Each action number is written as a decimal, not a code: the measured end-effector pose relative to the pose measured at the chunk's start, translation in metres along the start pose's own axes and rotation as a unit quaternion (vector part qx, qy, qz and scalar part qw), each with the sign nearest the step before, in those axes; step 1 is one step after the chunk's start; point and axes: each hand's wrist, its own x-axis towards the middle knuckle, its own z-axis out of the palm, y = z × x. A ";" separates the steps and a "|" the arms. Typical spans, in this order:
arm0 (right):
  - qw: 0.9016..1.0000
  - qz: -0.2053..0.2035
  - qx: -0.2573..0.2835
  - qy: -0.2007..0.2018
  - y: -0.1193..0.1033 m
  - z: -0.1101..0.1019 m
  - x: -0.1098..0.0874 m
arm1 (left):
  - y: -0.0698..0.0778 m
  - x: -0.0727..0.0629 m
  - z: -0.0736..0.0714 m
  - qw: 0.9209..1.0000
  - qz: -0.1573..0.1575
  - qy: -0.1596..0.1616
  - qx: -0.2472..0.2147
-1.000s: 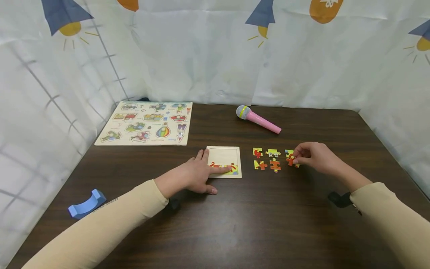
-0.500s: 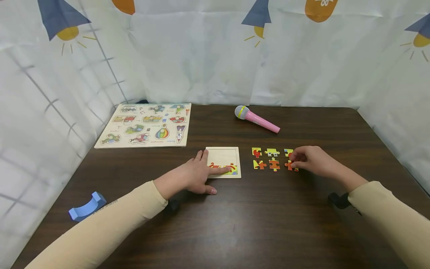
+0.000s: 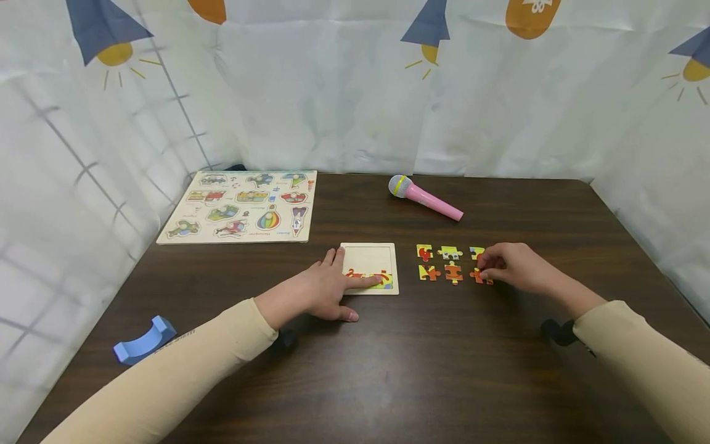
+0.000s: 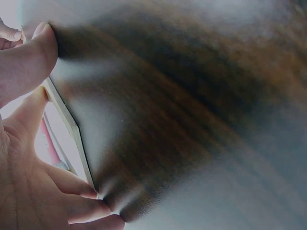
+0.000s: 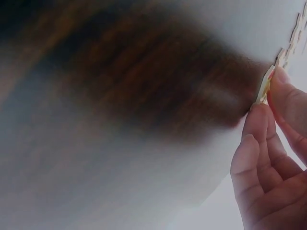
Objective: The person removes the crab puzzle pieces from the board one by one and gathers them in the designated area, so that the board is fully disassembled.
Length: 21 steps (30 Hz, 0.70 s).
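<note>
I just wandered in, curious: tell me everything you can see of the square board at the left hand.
The square board lies flat on the dark table: pale, wood-looking, with a thin rim around a shallow recess. Puzzle pieces printed in red, yellow and green fill a strip along its near side; the far part is bare. The left hand touches it, index finger across those pieces, other fingers at its left edge.

Outspread left hand (image 4: 24,175) at the edge of a pale board (image 4: 82,153) atop a dark wood-grained table (image 4: 158,129)
</note>
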 end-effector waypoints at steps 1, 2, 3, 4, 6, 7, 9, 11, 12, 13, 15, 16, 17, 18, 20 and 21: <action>1.000 0.001 0.000 0.000 0.000 0.000 0.000 | 0.000 0.000 0.000 1.000 0.001 0.000 0.000; 1.000 -0.001 0.001 -0.001 -0.001 0.000 0.000 | 0.000 0.000 0.000 1.000 0.001 0.000 -0.001; 1.000 0.000 0.002 0.000 -0.001 0.000 -0.001 | 0.000 0.000 0.000 1.000 0.001 0.000 -0.002; 1.000 -0.001 0.002 0.000 -0.001 0.000 -0.001 | 0.001 0.000 0.000 1.000 0.000 0.000 -0.002; 1.000 0.000 0.001 -0.001 -0.002 -0.001 -0.001 | 0.001 0.000 -0.001 1.000 0.001 0.000 -0.002; 1.000 0.001 -0.001 -0.002 -0.001 -0.001 -0.001 | 0.001 0.000 -0.001 1.000 0.000 -0.001 -0.002; 1.000 0.004 -0.002 -0.003 -0.002 -0.001 -0.001 | 0.001 0.000 0.000 1.000 0.001 0.000 0.000; 1.000 0.005 -0.004 -0.006 -0.001 -0.001 -0.001 | 0.001 0.000 0.000 1.000 0.002 0.001 0.002; 1.000 0.005 -0.004 -0.006 -0.002 -0.001 0.000 | 0.001 0.000 0.000 1.000 0.002 0.002 0.002; 1.000 0.006 -0.004 -0.007 -0.001 -0.001 0.000 | 0.001 0.000 0.000 1.000 0.003 0.003 0.002; 1.000 0.006 -0.001 -0.008 -0.001 0.000 0.000 | 0.000 -0.001 0.000 1.000 0.004 0.005 0.003; 1.000 0.007 0.000 -0.008 -0.001 0.000 0.000 | 0.000 -0.001 0.000 1.000 0.004 0.007 0.004; 1.000 0.007 0.001 -0.008 -0.001 0.000 0.000 | 0.000 -0.001 0.000 1.000 0.004 0.007 0.004; 1.000 0.008 0.001 -0.008 -0.001 0.000 0.000 | 0.000 -0.001 0.000 1.000 0.004 0.008 0.005; 1.000 0.007 0.000 -0.009 0.000 0.000 0.000 | 0.000 -0.001 0.000 1.000 0.004 0.007 0.004; 1.000 0.007 -0.001 -0.009 0.000 -0.001 0.000 | 0.000 -0.001 0.000 1.000 0.004 0.006 0.003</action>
